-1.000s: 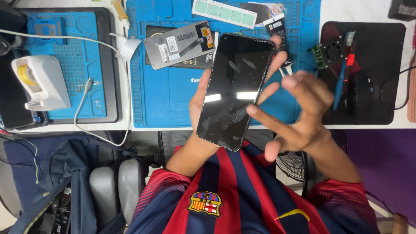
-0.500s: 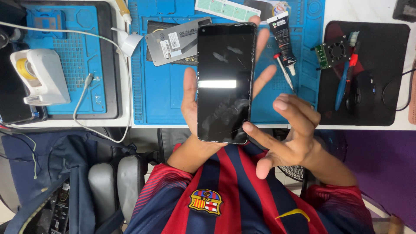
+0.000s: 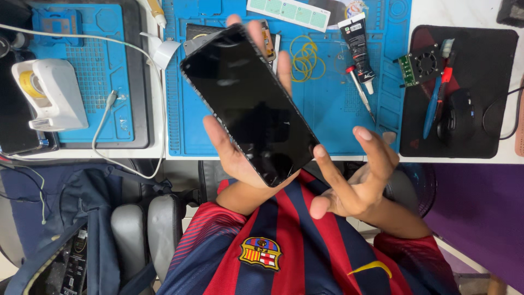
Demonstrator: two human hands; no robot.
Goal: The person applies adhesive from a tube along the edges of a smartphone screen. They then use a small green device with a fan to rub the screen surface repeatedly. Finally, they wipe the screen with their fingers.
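My left hand (image 3: 226, 155) holds a black smartphone (image 3: 248, 104) from underneath, screen up and dark, fingertips showing past its far edge. The phone is tilted, its top toward the upper left, above the front edge of a blue work mat (image 3: 338, 109). My right hand (image 3: 355, 180) hovers just right of the phone's lower corner with fingers spread and nothing in it; its index fingertip is close to the phone's edge.
On the blue mat lie yellow rubber bands (image 3: 307, 57), a black glue tube (image 3: 357, 41) and a thin tool (image 3: 361, 98). A black mat (image 3: 480, 142) at right carries a mouse (image 3: 456, 117) and a small fan (image 3: 420, 64). A white tape dispenser (image 3: 49, 93) and cable (image 3: 103, 131) sit left.
The phone has turned from upright to tilted with its top toward the left. My right hand has drawn back from its lower edge and opened wider.
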